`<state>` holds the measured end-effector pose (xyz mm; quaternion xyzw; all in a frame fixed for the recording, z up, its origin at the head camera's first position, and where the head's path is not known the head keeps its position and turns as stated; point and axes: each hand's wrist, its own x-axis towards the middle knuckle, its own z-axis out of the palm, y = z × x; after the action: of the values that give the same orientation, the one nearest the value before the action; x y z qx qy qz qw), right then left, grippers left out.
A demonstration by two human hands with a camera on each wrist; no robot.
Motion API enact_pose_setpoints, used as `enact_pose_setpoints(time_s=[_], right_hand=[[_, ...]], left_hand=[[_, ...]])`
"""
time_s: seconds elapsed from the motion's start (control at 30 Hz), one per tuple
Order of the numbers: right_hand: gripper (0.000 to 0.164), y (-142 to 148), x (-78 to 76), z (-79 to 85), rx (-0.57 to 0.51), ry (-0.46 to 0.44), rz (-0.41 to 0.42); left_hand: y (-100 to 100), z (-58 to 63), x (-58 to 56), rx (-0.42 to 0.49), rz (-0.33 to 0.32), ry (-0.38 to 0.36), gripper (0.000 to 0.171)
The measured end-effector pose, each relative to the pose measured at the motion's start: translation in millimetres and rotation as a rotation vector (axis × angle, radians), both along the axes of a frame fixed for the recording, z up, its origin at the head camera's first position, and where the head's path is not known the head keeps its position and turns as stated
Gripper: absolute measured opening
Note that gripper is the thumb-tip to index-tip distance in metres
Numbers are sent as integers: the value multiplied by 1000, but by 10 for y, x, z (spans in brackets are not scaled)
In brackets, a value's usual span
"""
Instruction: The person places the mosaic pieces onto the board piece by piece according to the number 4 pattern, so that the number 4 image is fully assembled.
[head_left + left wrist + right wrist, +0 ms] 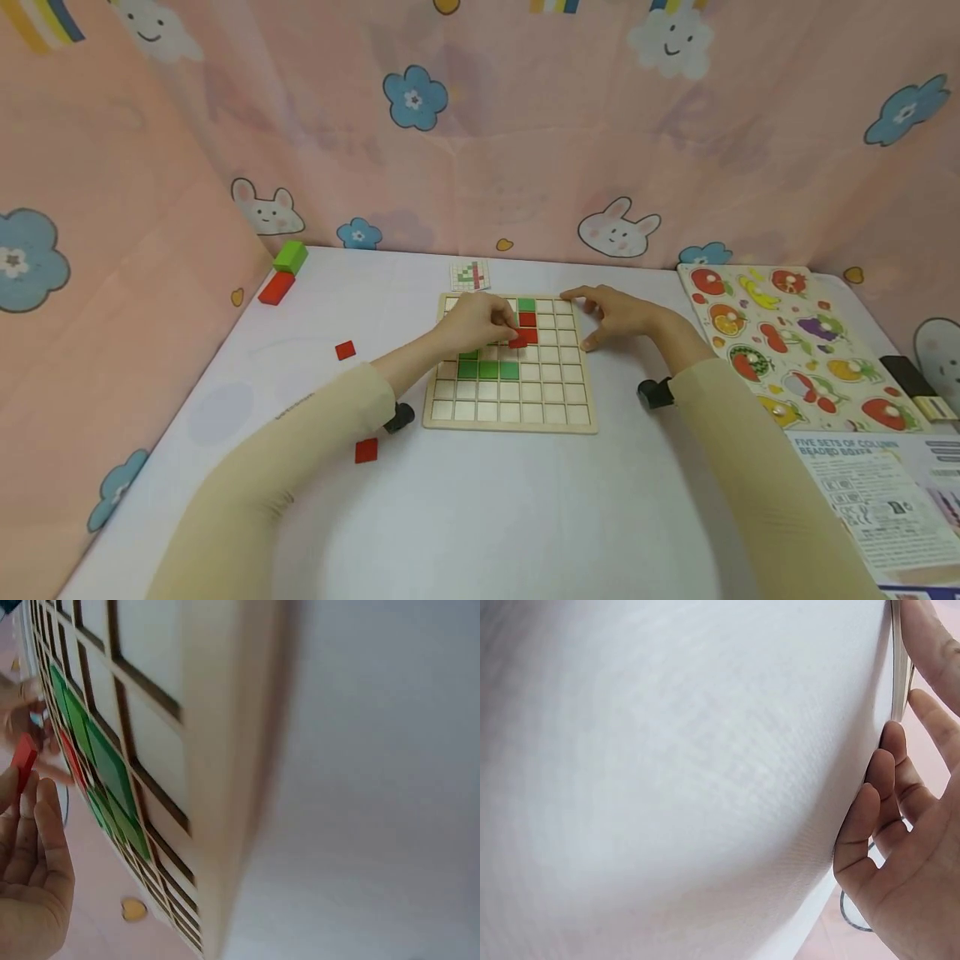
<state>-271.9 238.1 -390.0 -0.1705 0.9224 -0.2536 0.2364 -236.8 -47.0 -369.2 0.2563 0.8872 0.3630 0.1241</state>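
Observation:
A wooden grid board (510, 428) lies on the white table. Over its upper middle, my left hand (472, 323) pinches a red square tile (24, 754) between thumb and fingers. Just beside that tile, another red tile (528, 319) sits in a cell, below a green tile (527, 305) at the top. Several more green tiles (487, 370) fill cells left of centre, partly hidden by my left hand. My right hand (621, 315) rests at the board's right edge, index finger near the top corner and thumb lower down, the other fingers loosely bent.
A small pattern card (469, 276) lies behind the board. Loose red tiles (366, 451) lie to the left, with a green block (290, 257) and a red block (277, 288) farther back. A fruit puzzle board (738, 337) and a printed box (873, 492) occupy the right side.

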Motion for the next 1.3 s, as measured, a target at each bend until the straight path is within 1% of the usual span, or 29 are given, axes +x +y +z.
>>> enact_pose_setpoints(time_s=[0.1,0.2,0.33,0.53,0.6,0.7,0.77,0.8,0.87,0.93,1.0,1.07,1.13,1.23,1.3], right_hand=[[91,1,-5,0,4,-6,-4],[91,-3,-13,4,8,-13,-8],[92,-11,-14,23,12,-17,-7],[92,-6,-13,43,11,-15,-2],[93,-3,-10,43,8,-15,-2],[93,-4,-1,40,5,-15,-2],[93,-7,9,42,2,-11,-1],[93,-9,10,41,2,-10,-3],[93,-12,20,46,3,-6,0],[93,-22,22,47,5,-8,-5],[92,-35,19,44,9,-12,-10],[91,-40,18,44,9,-14,-17],[91,-37,14,40,10,-10,-17],[90,-31,8,33,11,-6,-17],[90,-30,4,29,10,-6,-16]], left_hand=[[146,-32,32,-40,-10,4,5],[227,-65,43,-102,-18,27,6],[270,-100,39,-144,-26,64,8],[304,-122,53,-161,-35,96,12],[308,-120,47,-181,-51,115,10],[282,-115,4,-218,-110,138,6],[222,-101,-57,-229,-156,146,12],[172,-85,-95,-228,-176,146,16],[27,-39,-185,-212,-193,133,19],[-186,32,-277,-186,-181,115,19],[-462,109,-360,-171,-151,77,17],[-769,175,-421,-184,-113,24,16],[-1082,205,-456,-225,-83,-49,16],[-1502,198,-462,-295,-72,-178,19],[-1725,172,-445,-329,-76,-258,23]])
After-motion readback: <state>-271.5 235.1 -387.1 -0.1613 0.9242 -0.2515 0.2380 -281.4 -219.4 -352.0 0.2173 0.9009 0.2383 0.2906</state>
